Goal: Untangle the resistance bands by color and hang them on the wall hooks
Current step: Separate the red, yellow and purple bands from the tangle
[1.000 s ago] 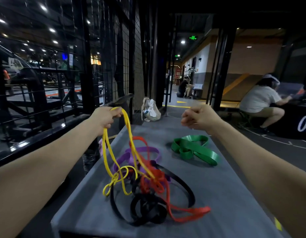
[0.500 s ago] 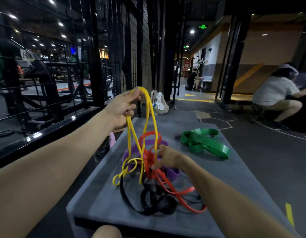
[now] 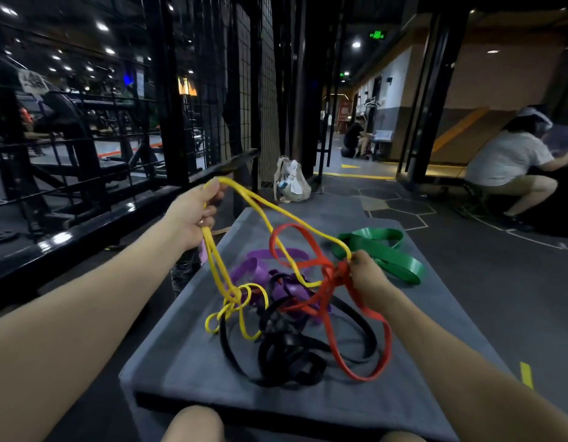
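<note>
A tangle of resistance bands lies on a grey padded platform (image 3: 187, 355). My left hand (image 3: 193, 212) grips the yellow band (image 3: 217, 266) and holds it up at the left. My right hand (image 3: 365, 275) pinches the red band (image 3: 333, 342) together with a yellow strand at the middle of the tangle. The yellow band is knotted low down, near the purple band (image 3: 247, 269) and the black band (image 3: 285, 362), which lie under the red loops. A green band (image 3: 391, 256) lies apart at the platform's far right.
A black wire cage wall (image 3: 193, 100) and a low black rail (image 3: 85, 231) run along the left. A pale bag (image 3: 292, 183) stands on the floor beyond the platform. A person (image 3: 509, 157) crouches at the right. My knees (image 3: 193, 425) show at the bottom edge.
My right hand has come down from the air, taken the red band and pulled it right. My left hand holds the yellow band up and to the left, so the bands spread apart.
</note>
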`<state>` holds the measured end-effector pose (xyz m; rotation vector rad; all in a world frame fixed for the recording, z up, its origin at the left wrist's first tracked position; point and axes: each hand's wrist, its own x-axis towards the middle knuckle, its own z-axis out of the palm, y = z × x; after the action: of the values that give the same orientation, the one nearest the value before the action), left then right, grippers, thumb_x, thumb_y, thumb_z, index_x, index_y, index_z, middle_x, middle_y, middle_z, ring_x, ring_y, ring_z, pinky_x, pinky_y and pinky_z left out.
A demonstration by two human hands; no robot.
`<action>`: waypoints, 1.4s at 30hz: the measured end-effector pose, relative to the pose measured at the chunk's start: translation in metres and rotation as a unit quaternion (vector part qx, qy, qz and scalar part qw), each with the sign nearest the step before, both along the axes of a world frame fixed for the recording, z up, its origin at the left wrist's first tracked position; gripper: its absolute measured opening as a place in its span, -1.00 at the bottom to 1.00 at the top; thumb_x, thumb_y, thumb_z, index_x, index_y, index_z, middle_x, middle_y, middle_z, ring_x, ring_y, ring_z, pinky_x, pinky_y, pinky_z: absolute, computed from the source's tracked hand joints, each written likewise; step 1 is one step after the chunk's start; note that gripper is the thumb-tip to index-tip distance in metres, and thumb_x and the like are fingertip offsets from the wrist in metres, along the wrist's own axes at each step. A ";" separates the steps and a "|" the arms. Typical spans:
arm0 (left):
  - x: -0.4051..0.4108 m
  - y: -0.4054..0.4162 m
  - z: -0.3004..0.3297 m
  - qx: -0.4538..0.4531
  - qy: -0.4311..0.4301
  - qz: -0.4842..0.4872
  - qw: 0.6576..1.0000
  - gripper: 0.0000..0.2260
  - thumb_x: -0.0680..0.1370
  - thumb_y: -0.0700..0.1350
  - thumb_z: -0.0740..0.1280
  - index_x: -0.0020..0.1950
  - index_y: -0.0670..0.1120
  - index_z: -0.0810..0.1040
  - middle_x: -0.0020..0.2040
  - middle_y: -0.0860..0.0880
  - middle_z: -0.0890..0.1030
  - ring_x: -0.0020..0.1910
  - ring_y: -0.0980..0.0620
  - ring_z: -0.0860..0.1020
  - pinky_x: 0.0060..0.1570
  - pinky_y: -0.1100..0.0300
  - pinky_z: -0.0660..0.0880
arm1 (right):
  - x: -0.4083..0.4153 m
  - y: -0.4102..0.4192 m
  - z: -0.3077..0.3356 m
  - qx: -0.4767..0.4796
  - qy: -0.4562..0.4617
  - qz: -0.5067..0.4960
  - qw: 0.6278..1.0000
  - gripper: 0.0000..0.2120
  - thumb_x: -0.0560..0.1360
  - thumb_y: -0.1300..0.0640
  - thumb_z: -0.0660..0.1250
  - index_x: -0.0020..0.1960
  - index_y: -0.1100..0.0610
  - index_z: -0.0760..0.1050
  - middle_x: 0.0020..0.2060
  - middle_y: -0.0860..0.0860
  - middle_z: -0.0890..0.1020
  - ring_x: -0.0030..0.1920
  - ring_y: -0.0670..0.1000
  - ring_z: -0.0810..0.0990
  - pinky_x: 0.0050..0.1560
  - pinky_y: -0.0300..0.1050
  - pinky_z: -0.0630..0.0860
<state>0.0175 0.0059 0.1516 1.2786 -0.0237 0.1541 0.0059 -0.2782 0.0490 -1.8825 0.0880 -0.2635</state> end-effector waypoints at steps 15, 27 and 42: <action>0.036 -0.020 -0.106 0.050 0.137 0.119 0.982 -0.58 0.55 -0.06 0.31 0.36 -0.19 0.40 -0.49 0.09 0.53 -0.72 0.20 0.17 -0.70 0.47 0.05 | -0.015 -0.077 -0.026 -0.126 0.028 -0.066 0.989 -0.55 0.62 0.04 0.11 -0.25 0.36 0.47 -0.47 0.09 0.40 -0.45 0.01 0.33 -0.33 -0.11 0.30; 0.037 -0.043 -0.158 0.422 0.136 0.150 0.884 -0.75 0.52 -0.02 0.31 -0.35 -0.05 0.51 -0.24 -0.20 0.60 -0.16 -0.17 0.57 -0.13 0.08 0.45 | -0.018 -0.090 -0.060 -0.174 0.027 -0.164 0.971 -0.53 0.60 0.01 0.16 -0.41 0.20 0.19 -0.52 0.07 0.36 -0.47 -0.01 0.31 -0.47 -0.17 0.22; 0.028 -0.129 -0.202 0.693 -0.121 -0.008 0.710 -0.63 0.52 -0.10 0.27 0.33 0.02 0.35 0.31 0.03 0.39 0.31 -0.04 0.36 0.30 0.08 0.22 | 0.002 -0.101 -0.097 -0.114 -0.022 -0.162 0.980 -0.55 0.59 0.03 0.17 -0.43 0.16 0.23 -0.56 0.03 0.37 -0.57 -0.11 0.36 -0.50 -0.24 0.28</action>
<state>0.0452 -0.1230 -0.0501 2.7773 -0.4570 0.3120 0.0079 -0.3789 -0.0479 -2.0855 0.3494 -0.5569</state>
